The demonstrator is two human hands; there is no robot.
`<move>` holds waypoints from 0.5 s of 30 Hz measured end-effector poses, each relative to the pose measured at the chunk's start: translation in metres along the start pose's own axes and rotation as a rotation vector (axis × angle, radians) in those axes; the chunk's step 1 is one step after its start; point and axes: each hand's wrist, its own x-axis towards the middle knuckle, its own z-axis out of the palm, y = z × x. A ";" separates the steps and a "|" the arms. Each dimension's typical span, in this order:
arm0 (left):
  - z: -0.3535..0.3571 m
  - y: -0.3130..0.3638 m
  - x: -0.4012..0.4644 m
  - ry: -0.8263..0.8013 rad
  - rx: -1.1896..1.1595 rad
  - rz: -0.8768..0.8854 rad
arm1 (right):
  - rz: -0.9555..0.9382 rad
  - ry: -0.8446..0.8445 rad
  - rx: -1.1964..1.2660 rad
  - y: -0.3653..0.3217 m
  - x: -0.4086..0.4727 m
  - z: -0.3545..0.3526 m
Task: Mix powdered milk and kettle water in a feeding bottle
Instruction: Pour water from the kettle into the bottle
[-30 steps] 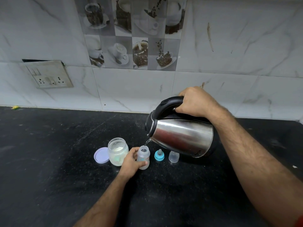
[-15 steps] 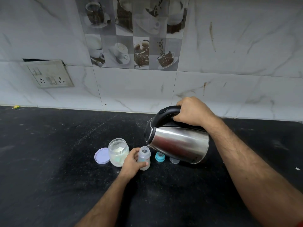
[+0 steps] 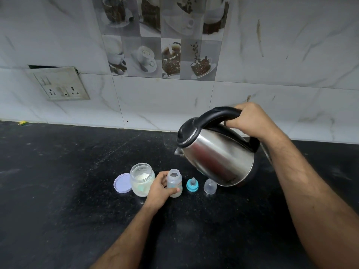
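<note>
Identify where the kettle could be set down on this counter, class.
Bare black counter lies left of the lilac lid, and also right of the kettle. It is crowded from the jar to the clear cap.

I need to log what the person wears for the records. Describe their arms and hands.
Both forearms are bare and hairy, with no sleeves in view. The left hand and the right hand wear no gloves, and no rings, watch or bracelet show. The upper arms fall outside the picture, so any clothing there cannot be told.
</note>
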 end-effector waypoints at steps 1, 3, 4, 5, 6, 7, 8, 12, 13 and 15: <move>0.000 0.000 0.000 0.002 -0.001 -0.002 | 0.021 0.037 0.060 0.005 0.003 -0.001; 0.001 -0.001 0.000 0.004 -0.001 -0.003 | 0.074 0.121 0.194 0.015 0.009 0.001; 0.001 -0.001 0.000 0.006 0.002 -0.004 | 0.097 0.158 0.256 0.019 0.012 0.003; 0.000 -0.002 0.001 0.009 0.005 -0.006 | 0.118 0.184 0.311 0.023 0.014 0.007; 0.000 -0.002 0.001 0.012 0.006 -0.008 | 0.140 0.203 0.362 0.026 0.015 0.012; 0.000 -0.001 0.001 0.015 0.005 -0.011 | 0.161 0.220 0.404 0.030 0.017 0.018; 0.000 -0.001 0.001 0.018 0.004 -0.012 | 0.180 0.234 0.438 0.034 0.019 0.024; -0.001 -0.001 0.002 0.035 0.017 -0.016 | 0.243 0.252 0.556 0.049 0.025 0.055; 0.000 -0.002 0.002 0.041 0.023 -0.013 | 0.260 0.252 0.574 0.053 0.026 0.063; 0.000 -0.003 0.003 0.051 0.027 -0.008 | 0.295 0.256 0.608 0.063 0.029 0.079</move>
